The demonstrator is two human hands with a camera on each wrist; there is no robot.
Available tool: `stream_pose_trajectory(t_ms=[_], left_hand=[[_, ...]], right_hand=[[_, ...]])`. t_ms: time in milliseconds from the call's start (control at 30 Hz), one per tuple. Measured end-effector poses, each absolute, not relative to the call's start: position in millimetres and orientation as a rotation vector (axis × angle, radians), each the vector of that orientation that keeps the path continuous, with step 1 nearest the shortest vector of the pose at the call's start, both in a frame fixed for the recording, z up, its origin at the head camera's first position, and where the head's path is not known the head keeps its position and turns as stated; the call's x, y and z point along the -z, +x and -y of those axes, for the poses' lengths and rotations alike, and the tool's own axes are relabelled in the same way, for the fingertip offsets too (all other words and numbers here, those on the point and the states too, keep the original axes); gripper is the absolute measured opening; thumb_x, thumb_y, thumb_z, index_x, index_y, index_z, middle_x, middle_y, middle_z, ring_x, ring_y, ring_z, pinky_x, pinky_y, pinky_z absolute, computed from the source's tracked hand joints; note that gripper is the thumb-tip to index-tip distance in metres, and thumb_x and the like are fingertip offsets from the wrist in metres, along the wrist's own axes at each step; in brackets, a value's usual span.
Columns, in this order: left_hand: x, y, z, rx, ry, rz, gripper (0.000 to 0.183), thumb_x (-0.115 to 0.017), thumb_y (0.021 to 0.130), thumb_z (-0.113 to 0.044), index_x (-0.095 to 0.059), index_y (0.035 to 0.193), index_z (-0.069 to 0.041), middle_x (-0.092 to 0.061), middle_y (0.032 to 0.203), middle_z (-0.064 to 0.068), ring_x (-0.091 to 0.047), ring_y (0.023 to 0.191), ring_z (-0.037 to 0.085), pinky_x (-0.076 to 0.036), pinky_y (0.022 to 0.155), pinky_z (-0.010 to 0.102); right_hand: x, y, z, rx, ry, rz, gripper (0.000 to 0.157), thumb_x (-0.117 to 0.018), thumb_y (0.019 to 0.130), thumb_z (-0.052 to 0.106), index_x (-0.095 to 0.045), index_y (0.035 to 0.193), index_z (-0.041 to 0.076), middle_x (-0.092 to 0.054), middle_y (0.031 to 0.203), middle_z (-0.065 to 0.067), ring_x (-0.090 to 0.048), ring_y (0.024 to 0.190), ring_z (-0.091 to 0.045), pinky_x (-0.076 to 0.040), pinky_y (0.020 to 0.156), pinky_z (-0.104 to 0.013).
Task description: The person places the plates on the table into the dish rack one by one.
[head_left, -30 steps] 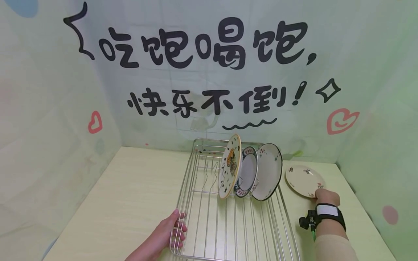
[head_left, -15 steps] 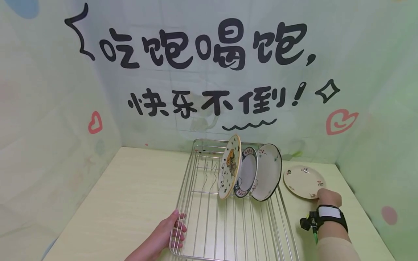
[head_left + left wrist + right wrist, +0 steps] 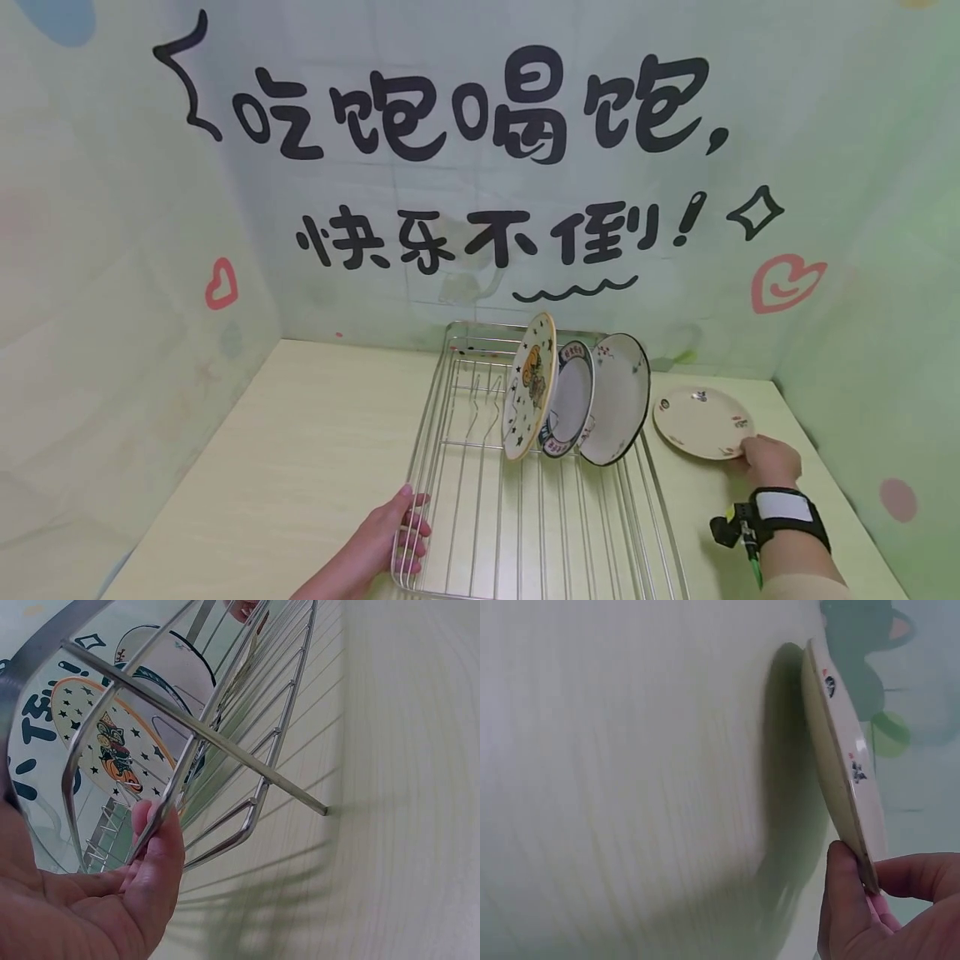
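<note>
My right hand [image 3: 772,462] pinches the near right rim of a small cream plate [image 3: 701,425] with little printed flowers. In the right wrist view, thumb and fingers are on either side of the plate's rim [image 3: 847,772], and the plate stands off the table over its shadow. My left hand [image 3: 390,533] grips the left front corner of a metal wire dish rack [image 3: 472,446], its fingers curled round the wires. Standing on edge in the rack are an orange-rimmed plate [image 3: 528,387] with stars, a blue-banded plate [image 3: 572,400] and a dark-rimmed white dish [image 3: 618,400].
The pale wooden table [image 3: 300,467] runs beneath the rack and out to both sides. A printed cloth wall [image 3: 420,183] closes off the back, with cloth at left and right too. Upright wire dividers [image 3: 474,408] stand left of the starred plate.
My right hand has shifted a little to the right and down in the head view, with the cream plate in its grip. The left hand keeps hold of the rack; the racked dishes have not moved.
</note>
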State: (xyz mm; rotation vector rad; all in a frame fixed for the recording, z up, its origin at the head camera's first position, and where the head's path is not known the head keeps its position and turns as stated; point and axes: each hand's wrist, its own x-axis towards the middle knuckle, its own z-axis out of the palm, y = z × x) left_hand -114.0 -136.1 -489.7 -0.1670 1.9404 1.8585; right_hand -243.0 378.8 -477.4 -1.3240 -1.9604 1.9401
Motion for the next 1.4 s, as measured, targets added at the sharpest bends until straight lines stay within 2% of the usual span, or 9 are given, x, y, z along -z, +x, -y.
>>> stream_pose_trajectory(t_ms=[100,367,500,633,733,900,1033,1200,1400], left_hand=[[489.1,-113.8,136.1,-1.852,-0.144,-1.935,0.091,-0.031,0.091,-0.068,-0.032,0.14,0.01,-0.055,0.091,0.008,-0.056,0.071,0.016,-0.056,0.061,0.034],[487.8,-113.2,136.3,-1.866,-0.163,-1.932,0.09,-0.031,0.092,-0.067,-0.032,0.139,0.01,-0.056,0.092,0.009,-0.055,0.07,0.016,-0.056,0.06,0.034],[488.3,-114.1,135.3,-1.866,-0.169,-1.93,0.091,-0.032,0.09,-0.069,-0.033,0.139,0.009,-0.056,0.092,0.009,-0.056,0.071,0.017,-0.056,0.061,0.034],[488.5,-114.5,134.7,-1.868,-0.175,-1.928,0.09,-0.033,0.09,-0.069,-0.035,0.138,0.008,-0.056,0.091,0.008,-0.056,0.07,0.016,-0.056,0.06,0.033],[488.2,-114.5,135.3,-1.871,-0.171,-1.922,0.088,-0.033,0.092,-0.067,-0.035,0.138,0.008,-0.056,0.091,0.008,-0.056,0.069,0.016,-0.056,0.06,0.033],[488.0,-114.3,136.3,-1.863,-0.16,-1.918,0.087,-0.031,0.093,-0.066,-0.033,0.138,0.008,-0.056,0.091,0.008,-0.055,0.069,0.015,-0.056,0.061,0.034],[488.0,-114.1,135.8,-1.864,-0.166,-1.919,0.089,-0.032,0.092,-0.067,-0.033,0.139,0.008,-0.056,0.092,0.009,-0.056,0.069,0.015,-0.056,0.061,0.033],[487.3,-113.7,135.3,-1.864,-0.177,-1.929,0.089,-0.032,0.091,-0.068,-0.035,0.138,0.008,-0.057,0.092,0.009,-0.056,0.069,0.016,-0.056,0.061,0.034],[487.6,-113.8,135.2,-1.865,-0.171,-1.926,0.09,-0.032,0.091,-0.068,-0.034,0.138,0.008,-0.056,0.092,0.01,-0.056,0.069,0.016,-0.055,0.06,0.033]], right_hand=[[475.2,-238.6,-379.5,-1.943,-1.238,1.984,0.06,-0.05,0.086,-0.004,-0.031,0.143,-0.008,-0.045,0.115,-0.019,-0.053,0.059,-0.004,-0.057,0.062,-0.024],[470.1,-231.7,-385.1,-1.947,-1.133,2.048,0.058,-0.052,0.086,-0.002,-0.035,0.141,-0.006,-0.044,0.118,-0.019,-0.056,0.059,-0.003,-0.058,0.062,-0.024],[465.9,-229.1,-386.7,-1.949,-1.105,2.076,0.057,-0.052,0.088,0.003,-0.035,0.142,-0.003,-0.048,0.109,-0.012,-0.056,0.061,-0.003,-0.057,0.063,-0.023],[458.0,-226.1,-385.4,-1.985,-1.039,2.05,0.057,-0.053,0.089,0.005,-0.036,0.142,-0.001,-0.055,0.083,0.003,-0.059,0.063,-0.003,-0.057,0.062,-0.021],[450.4,-224.9,-383.2,-1.999,-0.979,2.039,0.057,-0.054,0.088,0.006,-0.036,0.142,0.0,-0.054,0.074,0.011,-0.06,0.063,-0.002,-0.056,0.061,-0.02],[433.0,-222.2,-376.2,-2.046,-0.927,1.996,0.058,-0.055,0.09,0.008,-0.036,0.144,0.003,-0.053,0.085,0.01,-0.06,0.065,-0.001,-0.056,0.06,-0.019],[416.3,-218.9,-369.5,-2.105,-0.881,1.901,0.058,-0.056,0.089,0.007,-0.037,0.143,0.004,-0.055,0.081,0.012,-0.061,0.066,-0.002,-0.056,0.058,-0.018],[395.3,-215.9,-360.6,-2.141,-0.756,1.854,0.048,-0.059,0.089,0.007,-0.046,0.135,0.005,-0.057,0.084,0.011,-0.059,0.07,-0.004,-0.056,0.058,-0.019],[372.2,-211.6,-353.8,-2.203,-0.538,1.848,0.022,-0.061,0.088,0.006,-0.062,0.108,0.016,-0.06,0.091,0.01,-0.062,0.073,-0.006,-0.057,0.061,-0.021]])
